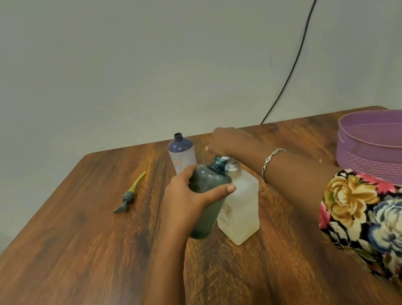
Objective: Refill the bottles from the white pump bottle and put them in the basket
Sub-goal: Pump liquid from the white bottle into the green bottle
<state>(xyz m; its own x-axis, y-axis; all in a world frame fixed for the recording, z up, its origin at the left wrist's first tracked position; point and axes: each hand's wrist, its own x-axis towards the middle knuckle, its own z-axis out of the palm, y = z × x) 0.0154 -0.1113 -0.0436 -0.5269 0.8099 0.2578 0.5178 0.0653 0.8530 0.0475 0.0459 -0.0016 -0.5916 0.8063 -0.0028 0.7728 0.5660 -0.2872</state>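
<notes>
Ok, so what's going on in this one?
A person is refilling bottles at a wooden table. The left hand grips a dark green bottle, tilted so its open neck meets the top of the white pump bottle. The right hand rests on that bottle's pump head. A second uncapped bottle stands behind them, and a loose pump top lies to the left. No bottle shows in the purple basket at the right.

A brown wood-grain table (56,285) with rounded far corners stands against a plain grey-green wall (124,58). A thin black cable (296,60) runs down the wall to the table's far edge.
</notes>
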